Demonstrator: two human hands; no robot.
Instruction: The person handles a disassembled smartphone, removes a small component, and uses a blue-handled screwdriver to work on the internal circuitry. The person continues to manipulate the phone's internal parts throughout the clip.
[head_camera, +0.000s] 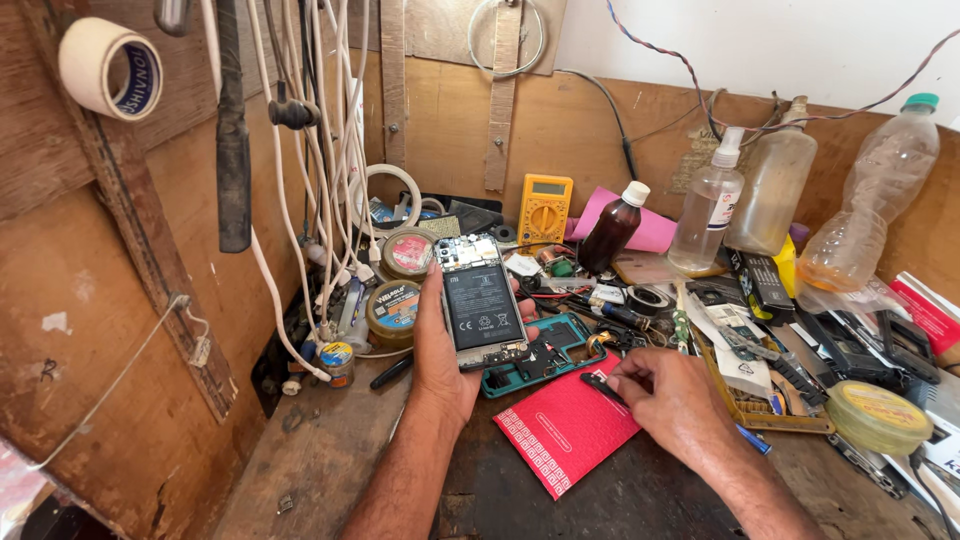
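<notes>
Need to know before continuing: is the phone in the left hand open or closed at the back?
Open: the phone in the left hand shows bare battery and circuit boards.

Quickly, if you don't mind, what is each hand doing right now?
Left hand: closed around an opened smartphone, held upright.
Right hand: fingertips pinching a small dark part over the red card.

Opened phone (483, 303) upright in left hand (443, 355), above desk (330, 470), centre. Phone frame (545, 352) flat on desk, just right of phone. Card (565, 428) on desk before frame, beneath right hand (672, 400). Small part (601, 385) at right-hand fingers (628, 372), on card's far edge. Multimeter (544, 209) behind phone, against back wall. Four bottles in row right of multimeter, rear of desk. Round tins (393, 308) left of phone. Cables (320, 150) hang from left wall. Tape roll (877, 417) at far right, near desk's front.
</notes>
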